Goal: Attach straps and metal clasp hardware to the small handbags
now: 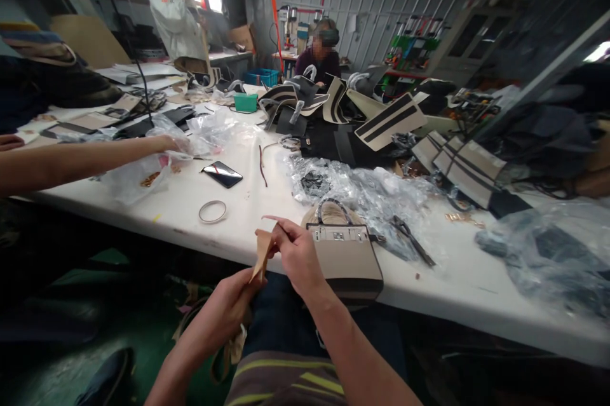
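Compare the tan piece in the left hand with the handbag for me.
Size: the tan piece is narrow; the handbag is much larger. Look: the tan piece is plain; the handbag has a handle and dark band. State: the left hand grips the tan piece, with the right hand at its top; the handbag rests on the table. Both are near the table's edge.

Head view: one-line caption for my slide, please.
Left hand holding a tan piece, right hand at its edge, beside a beige handbag.
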Demonstrator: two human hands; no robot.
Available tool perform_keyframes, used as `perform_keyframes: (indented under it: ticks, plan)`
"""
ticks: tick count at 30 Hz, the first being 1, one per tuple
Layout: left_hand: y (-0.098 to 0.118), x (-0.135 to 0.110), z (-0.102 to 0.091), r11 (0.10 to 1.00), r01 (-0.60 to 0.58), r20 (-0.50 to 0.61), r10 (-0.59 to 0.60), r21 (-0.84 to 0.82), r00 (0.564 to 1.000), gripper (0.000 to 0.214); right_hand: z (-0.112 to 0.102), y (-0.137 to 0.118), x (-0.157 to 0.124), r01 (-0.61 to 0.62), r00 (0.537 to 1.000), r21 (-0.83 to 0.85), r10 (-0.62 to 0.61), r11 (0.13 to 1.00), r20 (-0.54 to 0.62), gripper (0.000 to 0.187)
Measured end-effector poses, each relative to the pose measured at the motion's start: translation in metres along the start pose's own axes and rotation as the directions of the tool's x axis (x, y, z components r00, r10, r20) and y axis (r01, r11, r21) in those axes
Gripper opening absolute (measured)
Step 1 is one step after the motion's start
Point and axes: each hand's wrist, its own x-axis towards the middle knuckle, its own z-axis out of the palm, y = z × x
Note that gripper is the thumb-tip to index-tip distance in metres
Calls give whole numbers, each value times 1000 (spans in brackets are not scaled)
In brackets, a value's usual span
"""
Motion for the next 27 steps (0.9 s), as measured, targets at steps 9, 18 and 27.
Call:
perform_keyframes:
  ticks: [9, 18, 27]
  plan:
    - [17, 9, -22, 705, 178, 235, -17, -687, 972, 91, -6, -3, -12, -151, 950, 281, 61, 948, 305, 36]
    - [7, 25, 3, 677, 357, 271, -234, -644, 934, 62, -15, 8, -11, 4, 996, 68, 2, 998, -91, 36]
    - [25, 30, 17, 721, 359, 289, -225, -593, 930, 83, -24, 22, 1, -170, 984, 368, 134, 914, 121, 31]
